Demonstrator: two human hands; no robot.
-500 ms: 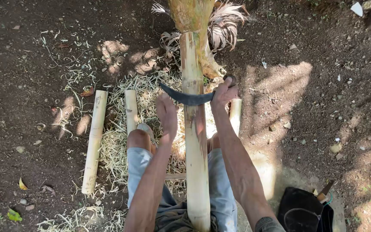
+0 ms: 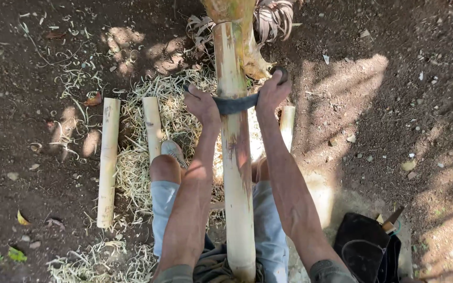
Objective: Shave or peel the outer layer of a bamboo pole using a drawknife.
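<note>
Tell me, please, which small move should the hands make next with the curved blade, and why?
Probably a pull of the curved blade toward the body, along the bamboo pole. The left hand and right hand grip its two ends, it lies across the pole, and shavings cover the ground beneath.

— Arms?
— Both bare, stretched forward and down from the body, nearly parallel, elbows only slightly bent.
— Left hand [image 2: 203,105]?
— Closed in a fist, knuckles up, wrist in line with the forearm.
— Right hand [image 2: 272,93]?
— Also clenched, set a little farther forward than the left, thumb side turned inward.
— Legs?
— Knees bent and spread beneath the arms; grey shorts, left knee bare in sunlight.
</note>
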